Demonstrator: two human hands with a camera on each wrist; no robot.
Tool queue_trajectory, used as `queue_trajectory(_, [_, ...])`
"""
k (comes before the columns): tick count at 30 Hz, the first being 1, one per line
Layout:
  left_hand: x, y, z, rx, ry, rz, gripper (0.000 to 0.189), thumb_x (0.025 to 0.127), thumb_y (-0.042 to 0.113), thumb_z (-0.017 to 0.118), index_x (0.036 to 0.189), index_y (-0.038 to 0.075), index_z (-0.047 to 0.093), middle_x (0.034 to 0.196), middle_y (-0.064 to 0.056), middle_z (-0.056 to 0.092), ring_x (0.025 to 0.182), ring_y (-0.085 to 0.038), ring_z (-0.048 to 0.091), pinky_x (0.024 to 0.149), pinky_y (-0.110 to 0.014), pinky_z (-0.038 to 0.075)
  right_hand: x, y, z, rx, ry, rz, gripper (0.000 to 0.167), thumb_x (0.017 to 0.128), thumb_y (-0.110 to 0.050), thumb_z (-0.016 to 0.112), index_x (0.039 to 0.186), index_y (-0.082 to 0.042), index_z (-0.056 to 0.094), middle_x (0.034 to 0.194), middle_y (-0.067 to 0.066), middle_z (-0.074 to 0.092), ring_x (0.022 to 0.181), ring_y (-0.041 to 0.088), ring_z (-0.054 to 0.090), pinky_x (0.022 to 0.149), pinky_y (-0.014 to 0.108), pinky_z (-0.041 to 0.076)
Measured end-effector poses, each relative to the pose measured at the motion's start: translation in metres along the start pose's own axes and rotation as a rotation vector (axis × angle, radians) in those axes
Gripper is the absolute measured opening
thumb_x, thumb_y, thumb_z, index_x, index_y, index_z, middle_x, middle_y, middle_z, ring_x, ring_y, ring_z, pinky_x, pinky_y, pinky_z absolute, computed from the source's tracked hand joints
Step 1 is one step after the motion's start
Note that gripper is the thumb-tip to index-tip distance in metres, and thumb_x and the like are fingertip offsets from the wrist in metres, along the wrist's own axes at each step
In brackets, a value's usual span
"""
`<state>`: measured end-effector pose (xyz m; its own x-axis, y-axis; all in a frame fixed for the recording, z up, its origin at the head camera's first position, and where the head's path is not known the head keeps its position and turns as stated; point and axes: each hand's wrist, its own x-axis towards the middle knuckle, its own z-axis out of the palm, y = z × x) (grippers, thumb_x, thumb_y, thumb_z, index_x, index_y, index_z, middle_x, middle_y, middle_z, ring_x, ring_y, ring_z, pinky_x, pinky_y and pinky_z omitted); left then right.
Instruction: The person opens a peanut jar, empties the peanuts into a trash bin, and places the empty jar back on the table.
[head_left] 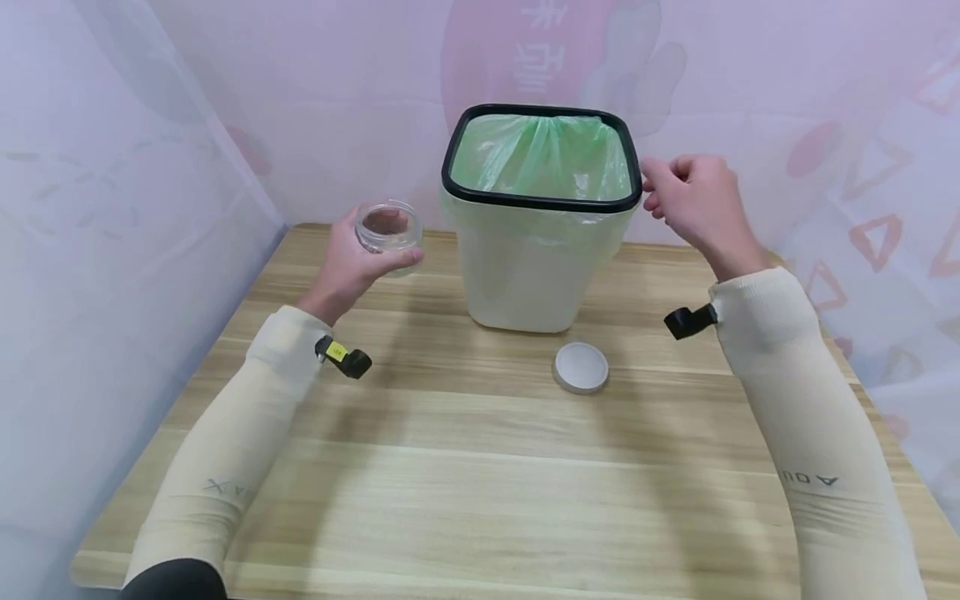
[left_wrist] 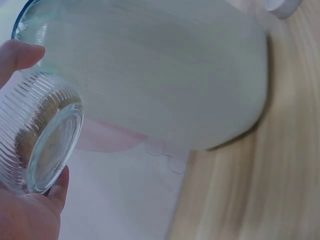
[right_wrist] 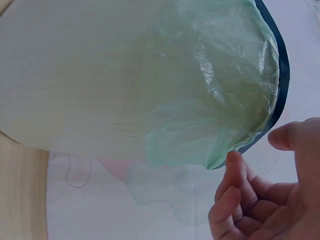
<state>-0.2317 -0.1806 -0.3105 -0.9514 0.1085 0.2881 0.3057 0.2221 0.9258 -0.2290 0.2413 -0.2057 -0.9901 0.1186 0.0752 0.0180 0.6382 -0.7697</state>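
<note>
My left hand [head_left: 355,258] grips a clear glass jar [head_left: 389,229], raised left of the bin with its open mouth facing up toward the head camera. The left wrist view shows the jar's ribbed side and thick round base [left_wrist: 56,147]; a brownish speckled patch shows through the glass. At the bin's right edge is my right hand [head_left: 697,196], fingers loosely bent. Its index fingertip [right_wrist: 233,156] lies right at the black rim [right_wrist: 284,75] and bag edge, with the thumb apart from it. The white bin [head_left: 525,275] holds a green translucent bag [head_left: 551,154] under that rim.
A round white lid [head_left: 581,367] lies on the wooden table [head_left: 480,500] in front of the bin. Printed fabric walls [head_left: 337,100] stand behind the table and along both sides.
</note>
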Motion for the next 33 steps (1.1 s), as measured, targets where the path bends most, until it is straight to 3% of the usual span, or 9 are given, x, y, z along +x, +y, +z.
queue_trajectory(6, [0.014,0.021,0.002,0.008,0.019,-0.004,0.063,0.08,0.021,0.091,0.135,0.012,0.061,0.129,-0.003,0.068,0.119,-0.017,0.064,0.1,-0.026,0.054,0.012,-0.014,-0.004,-0.035,-0.016,0.041,0.053,0.101,-0.059,0.048,0.086,-0.015,0.074,0.07,-0.015,0.068,0.08,0.011,0.061,0.075,0.028,0.048])
queue_trajectory(13, [0.03,0.039,0.001,0.039,0.042,0.017,0.065,0.078,0.021,0.092,0.134,0.012,0.061,0.127,-0.002,0.068,0.117,-0.016,0.063,0.102,-0.028,0.052,0.019,-0.018,-0.005,-0.094,-0.041,0.076,0.055,0.1,-0.058,0.045,0.063,-0.021,0.062,0.061,-0.012,0.061,0.079,0.016,0.057,0.063,0.033,0.043])
queue_trajectory(21, [0.051,0.058,-0.008,0.07,0.044,0.029,0.065,0.077,0.021,0.092,0.133,0.012,0.059,0.124,0.0,0.066,0.115,-0.015,0.06,0.1,-0.027,0.05,0.023,-0.018,0.001,-0.035,-0.11,0.101,0.042,0.103,-0.043,0.044,0.072,-0.02,0.06,0.062,-0.011,0.055,0.07,0.012,0.055,0.068,0.025,0.05])
queue_trajectory(26, [0.061,0.072,-0.01,0.083,0.048,0.025,0.065,0.078,0.02,0.091,0.133,0.011,0.058,0.124,0.001,0.064,0.114,-0.015,0.06,0.096,-0.027,0.052,0.027,-0.019,0.002,0.048,-0.191,0.103,0.037,0.106,-0.037,0.043,0.083,-0.014,0.061,0.063,-0.008,0.053,0.066,0.011,0.052,0.063,0.022,0.052])
queue_trajectory(30, [0.069,0.086,-0.007,0.082,0.037,0.015,0.069,0.077,0.019,0.092,0.135,0.01,0.058,0.124,0.003,0.062,0.114,-0.016,0.06,0.096,-0.029,0.054,0.032,-0.022,-0.001,0.109,-0.284,0.158,0.033,0.109,-0.037,0.043,0.096,-0.011,0.058,0.066,-0.005,0.052,0.063,0.011,0.05,0.06,0.022,0.05])
queue_trajectory(33, [0.076,0.095,-0.002,0.09,0.024,0.019,0.071,0.077,0.019,0.093,0.138,0.01,0.056,0.124,0.003,0.061,0.115,-0.017,0.06,0.098,-0.031,0.055,0.035,-0.026,-0.004,0.105,-0.329,0.207,0.033,0.11,-0.037,0.041,0.095,-0.011,0.055,0.067,-0.004,0.052,0.062,0.012,0.049,0.059,0.023,0.049])
